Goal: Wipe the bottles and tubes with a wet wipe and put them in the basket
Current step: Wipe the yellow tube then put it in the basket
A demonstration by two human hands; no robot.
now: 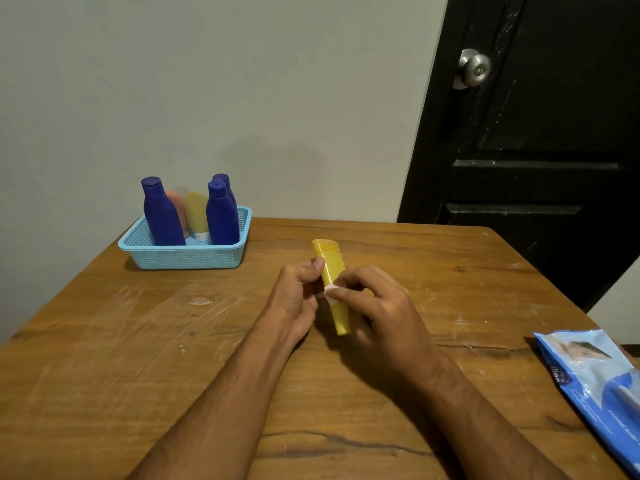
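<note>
Left hand: curling its fingers and thumb round the yellow tube, gripping it near the cap end.
Right hand: pinching a white wet wipe against the tube's middle.
Yellow tube: being held over the wooden table, long axis running away from the person, cap end pointing far, flat end pointing near.
Basket: sitting at the table's far left, holding three blue bottles and two tubes upright.
Wipes pack: lying at the right edge.
</note>
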